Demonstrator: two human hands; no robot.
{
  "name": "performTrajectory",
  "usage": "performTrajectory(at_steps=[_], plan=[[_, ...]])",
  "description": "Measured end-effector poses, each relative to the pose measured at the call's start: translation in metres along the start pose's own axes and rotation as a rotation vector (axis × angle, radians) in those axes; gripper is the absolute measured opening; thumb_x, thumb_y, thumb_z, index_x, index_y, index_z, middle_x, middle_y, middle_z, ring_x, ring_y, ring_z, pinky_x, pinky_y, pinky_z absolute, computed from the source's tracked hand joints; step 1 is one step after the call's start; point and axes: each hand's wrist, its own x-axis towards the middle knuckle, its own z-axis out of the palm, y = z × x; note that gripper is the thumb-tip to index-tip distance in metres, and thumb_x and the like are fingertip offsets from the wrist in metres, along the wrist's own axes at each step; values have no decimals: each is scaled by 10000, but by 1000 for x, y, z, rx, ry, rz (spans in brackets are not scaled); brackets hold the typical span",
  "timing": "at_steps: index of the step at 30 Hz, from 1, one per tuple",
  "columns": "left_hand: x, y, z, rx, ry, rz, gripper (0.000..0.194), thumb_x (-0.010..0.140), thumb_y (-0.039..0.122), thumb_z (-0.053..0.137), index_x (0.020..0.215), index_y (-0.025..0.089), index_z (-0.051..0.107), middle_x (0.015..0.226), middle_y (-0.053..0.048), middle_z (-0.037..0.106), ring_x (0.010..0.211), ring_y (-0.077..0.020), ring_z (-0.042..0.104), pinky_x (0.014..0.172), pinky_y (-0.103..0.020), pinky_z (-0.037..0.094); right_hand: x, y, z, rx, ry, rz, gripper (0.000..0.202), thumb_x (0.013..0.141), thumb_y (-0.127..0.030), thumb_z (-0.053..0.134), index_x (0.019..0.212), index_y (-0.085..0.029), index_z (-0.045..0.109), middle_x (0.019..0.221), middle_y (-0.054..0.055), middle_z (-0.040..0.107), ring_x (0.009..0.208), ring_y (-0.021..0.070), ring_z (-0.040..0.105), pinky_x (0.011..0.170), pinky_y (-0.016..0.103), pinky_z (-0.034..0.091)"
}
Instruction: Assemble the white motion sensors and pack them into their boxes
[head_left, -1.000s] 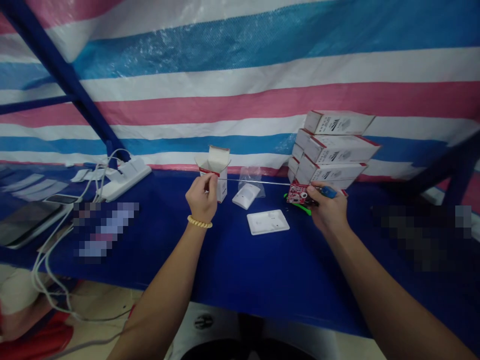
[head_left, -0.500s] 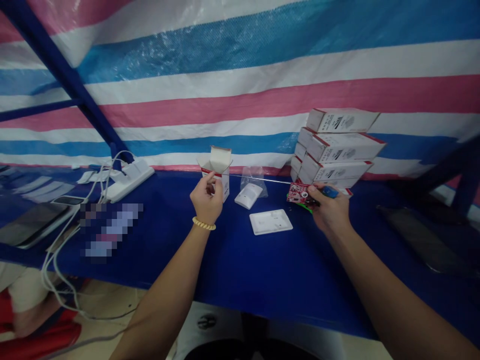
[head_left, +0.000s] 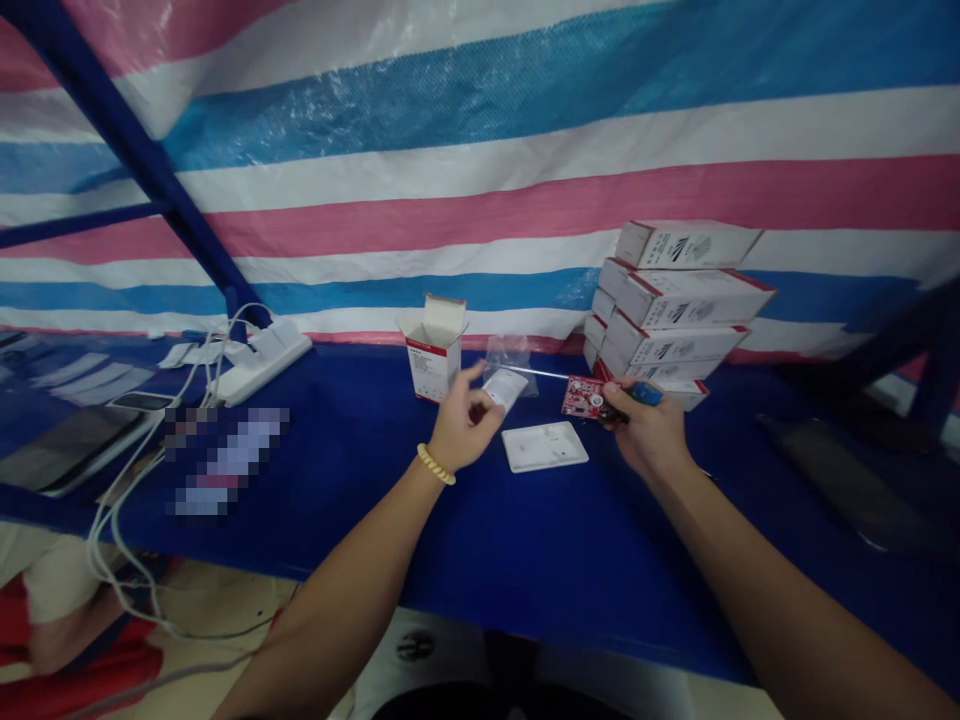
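Note:
My right hand (head_left: 649, 430) is closed around a red circuit board (head_left: 582, 398) and a blue piece (head_left: 646, 393) whose kind I cannot make out. From the board a thin metal rod (head_left: 536, 373), like a telescopic antenna, points left. My left hand (head_left: 469, 418) is near the rod's far end, index finger stretched out and thumb apart; no object shows in it. Partly behind its fingers lies a white plastic sensor housing (head_left: 507, 386). A white back cover (head_left: 546, 446) rests inner side up on the blue table, between the hands and nearer to me.
An open white box (head_left: 433, 372) stands behind my left hand, beside a clear plastic bag (head_left: 513, 352). Stacked white boxes (head_left: 679, 300) are at the back right. On the left are a power strip (head_left: 268, 362) with cables and a tablet (head_left: 67, 445).
My left hand has moved right and slightly nearer, from beside the open box to the sensor housing. The visible rod is shorter. My right hand has shifted slightly left with the board.

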Motion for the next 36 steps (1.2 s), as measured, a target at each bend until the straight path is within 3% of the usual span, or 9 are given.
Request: performTrajectory(at_steps=[3,7,11,15,18,20,22,28,36], plan=[[-6,2,5,-16,-194,-19,435,858,311,585,1242,158,450,565,74,522,484,-90,459,527,-254,392,-7,6,3,-47,-24,8,448,381,-367,893,652,-196,580,517,-54,568,404,94,495,320,214,322],[-10,4,9,-119,-361,-38,547,864,340,588,1348,165,401,621,46,569,506,-91,475,518,-247,376,-16,12,8,-74,-63,13,445,396,-381,888,659,-198,579,508,-62,549,402,88,475,327,214,327],[-12,5,12,-240,-441,-50,722,841,308,616,1469,170,288,686,15,625,548,-100,521,526,-235,398,-20,13,11,-79,-37,5,445,408,-382,885,672,-198,577,512,-65,545,415,89,476,339,215,336],[-11,5,11,-238,-461,-43,757,796,284,654,1469,156,332,657,22,638,512,-96,504,503,-227,398,-18,11,10,-91,-38,15,456,390,-382,889,677,-194,589,555,-54,575,433,100,501,338,218,335],[-9,4,10,-102,-365,-59,593,789,276,643,1345,123,505,597,36,616,480,-91,484,503,-231,405,-18,12,8,-117,-73,14,439,407,-388,886,672,-193,594,568,-47,584,453,106,516,368,226,361],[-6,3,10,40,-237,-67,347,811,278,616,1120,123,652,539,41,582,460,-88,474,505,-235,403,-17,15,6,-159,-125,-18,417,428,-384,883,662,-191,597,586,-39,596,486,107,530,414,238,397],[-4,1,9,169,-157,-39,178,833,278,594,898,144,692,501,40,558,447,-89,476,498,-234,392,-17,17,5,-207,-181,-74,390,452,-375,882,654,-188,604,605,-35,610,521,103,539,475,248,430],[2,4,2,430,-124,94,125,857,248,573,826,174,668,531,19,600,451,-107,515,482,-230,370,-13,15,5,-197,-178,-106,356,452,-350,876,645,-196,620,606,-33,621,543,104,546,507,251,448],[19,0,-46,591,251,211,158,858,270,550,815,180,673,524,32,592,426,-93,503,489,-213,369,23,-15,-20,47,65,-128,380,382,-232,888,637,-185,609,572,-46,590,517,114,555,485,276,488]])
